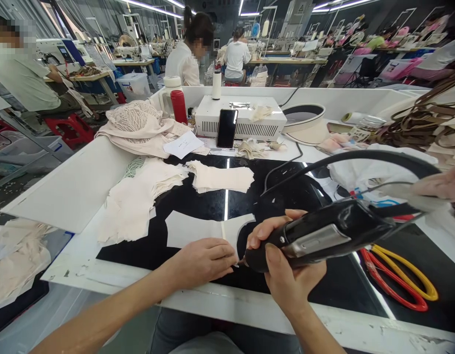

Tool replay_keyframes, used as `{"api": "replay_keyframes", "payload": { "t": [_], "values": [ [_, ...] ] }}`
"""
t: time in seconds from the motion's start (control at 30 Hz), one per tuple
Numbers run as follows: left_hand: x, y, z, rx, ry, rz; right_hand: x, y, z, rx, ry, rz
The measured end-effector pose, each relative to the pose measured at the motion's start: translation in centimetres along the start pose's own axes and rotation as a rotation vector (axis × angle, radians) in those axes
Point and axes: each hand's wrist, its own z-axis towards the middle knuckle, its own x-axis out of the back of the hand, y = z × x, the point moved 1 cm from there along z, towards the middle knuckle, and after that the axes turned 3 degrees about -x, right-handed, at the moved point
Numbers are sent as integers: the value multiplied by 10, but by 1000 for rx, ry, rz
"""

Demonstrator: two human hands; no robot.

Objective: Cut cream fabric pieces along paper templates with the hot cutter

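Observation:
A black handheld tool [323,233] with a silver strip is gripped in my right hand [286,265], its narrow tip pointing left. My left hand [207,260] lies on the lower right part of a pale cut pattern piece [190,230], fingers together and pressing it on the black surface [157,255]. The tool's tip is close to the left fingertips at the piece's edge; whether it touches is too small to tell. Beyond the piece lie a stack of cream fabric pieces [223,178] and a larger cream stack [129,206] to its left.
Red and yellow handled scissors [397,275] lie at the right. A phone [227,129] leans on a white box [201,115] at the back, beside a red bottle [178,106]. A black cable [345,156] arches over the right side. Another person's hand [443,184] appears at the right edge.

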Motion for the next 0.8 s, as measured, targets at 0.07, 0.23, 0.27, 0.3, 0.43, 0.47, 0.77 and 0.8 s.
{"api": "replay_keyframes", "payload": {
  "t": [0.07,0.23,0.27,0.3,0.43,0.47,0.77,0.8],
  "values": [
    [2,-1,-1,34,16,-9,0,-2,0,-10,0,-8],
    [9,-2,-7,105,-1,-48,-5,-10,-4,10,-7,-21],
    [10,-2,-8,108,-17,-51,-5,-12,-6,18,-14,-20],
    [12,0,-10,109,-30,-54,-6,-14,-7,19,-24,-20],
    [20,8,-15,77,-112,-81,-3,-21,-10,26,-66,-30],
    [23,11,-16,69,-144,-94,-1,-23,-8,30,-66,-41],
    [42,15,7,79,-103,-86,41,-13,28,52,154,-82],
    [39,14,12,77,-95,-77,42,-12,30,52,149,-77]
  ]
}}
